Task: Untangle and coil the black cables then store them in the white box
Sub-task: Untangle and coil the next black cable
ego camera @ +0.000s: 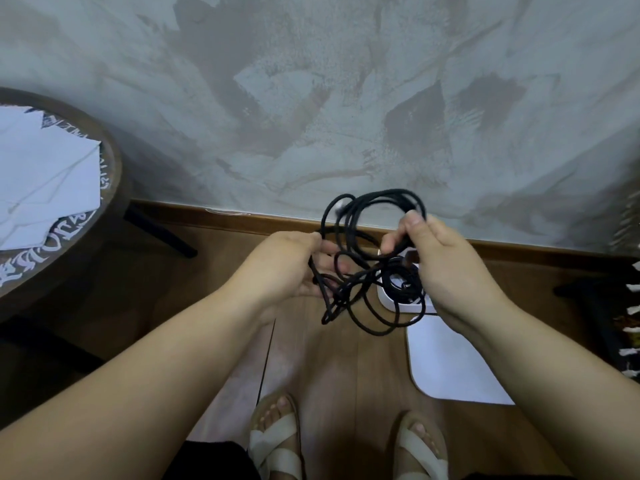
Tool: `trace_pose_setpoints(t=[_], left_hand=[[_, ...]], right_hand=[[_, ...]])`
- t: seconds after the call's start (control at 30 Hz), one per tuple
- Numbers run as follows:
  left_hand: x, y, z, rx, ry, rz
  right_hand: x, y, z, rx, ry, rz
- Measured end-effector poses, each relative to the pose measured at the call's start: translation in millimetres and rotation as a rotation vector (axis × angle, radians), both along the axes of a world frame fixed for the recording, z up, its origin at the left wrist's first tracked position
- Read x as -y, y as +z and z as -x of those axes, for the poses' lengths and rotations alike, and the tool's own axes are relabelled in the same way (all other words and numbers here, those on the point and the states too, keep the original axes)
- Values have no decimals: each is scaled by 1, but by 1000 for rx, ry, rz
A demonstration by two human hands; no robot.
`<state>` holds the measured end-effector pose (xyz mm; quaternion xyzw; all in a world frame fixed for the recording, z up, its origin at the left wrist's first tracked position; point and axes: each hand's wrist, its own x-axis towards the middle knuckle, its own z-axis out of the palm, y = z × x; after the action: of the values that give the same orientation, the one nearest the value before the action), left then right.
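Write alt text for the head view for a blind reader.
Two bare hands hold a tangled black cable over a wooden floor, the left hand gripping low loops, the right hand pinching higher strands. A white box sits beneath them.

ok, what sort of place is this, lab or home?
Most likely a room in a home, not a lab: wood floor, grey plastered wall with wooden skirting, a round wooden side table holding papers, and the person wears open sandals.

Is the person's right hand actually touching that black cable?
Touching. The head view shows the right hand pinching several strands of the black cable, with loose loops hanging below the grip.
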<state>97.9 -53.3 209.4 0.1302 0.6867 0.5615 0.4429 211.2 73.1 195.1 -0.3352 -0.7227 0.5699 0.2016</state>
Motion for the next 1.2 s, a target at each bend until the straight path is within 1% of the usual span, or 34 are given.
trace_pose_setpoints(t=[0.07, 0.13, 0.2, 0.27, 0.33, 0.37, 0.4, 0.47, 0.5, 0.53, 0.57, 0.67, 0.73, 0.77, 0.83, 0.93, 1.0, 1.03, 1.1, 1.13, 1.2], left_hand=[[2, -6, 5, -211, -60, 103], [4, -12, 10, -399, -139, 183], [4, -17, 14, -500, -212, 244], [4, -21, 19, -558, -290, 315], [5, -22, 22, -557, -342, 372], [5, -21, 23, -548, -332, 380], [5, -21, 24, -528, -293, 371], [5, -18, 24, -409, -173, 319], [5, -17, 24, -341, -129, 294], [5, -16, 23, -294, -114, 280], [5, -16, 22, -271, -126, 281], [5, -18, 17, -258, -175, 290], [3, -21, 16, -264, -142, 271], [3, -23, 16, -280, -137, 260], [2, -25, 17, -288, -159, 264], [3, -24, 21, -278, -221, 264], [3, -21, 26, -381, -202, 230], [3, -18, 26, -436, -159, 171], [2, -8, 23, -468, -81, 1], [1, -2, 18, -477, -86, -71], [-3, 7, 7, -505, -186, -105]], right_hand=[[-5, 2, 1, -84, -116, 74], [-8, 4, 4, -235, -165, 237], [-8, 5, 5, -362, -170, 386], [-9, 7, 6, -415, -182, 450], [-11, 9, 5, -403, -171, 452], [-12, 10, 4, -359, -138, 408], [-12, 12, 3, -285, -94, 324], [-10, 16, -1, -158, -24, 113], [-10, 17, -3, -145, -24, 45], [-11, 18, -4, -167, -55, 38], [-13, 17, -4, -220, -107, 94], [-22, 14, 1, -394, -239, 366], [-26, 11, 3, -390, -289, 501], [-28, 9, 3, -361, -297, 530], [-29, 6, 2, -313, -299, 529], [-27, 9, 2, -260, -246, 460], [-23, 13, 1, -159, -139, 344], [-20, 15, -1, -68, -62, 222], [-12, 14, -2, 134, 123, -133], [-9, 12, -1, 211, 209, -283], [-2, 8, -1, 282, 340, -455]])
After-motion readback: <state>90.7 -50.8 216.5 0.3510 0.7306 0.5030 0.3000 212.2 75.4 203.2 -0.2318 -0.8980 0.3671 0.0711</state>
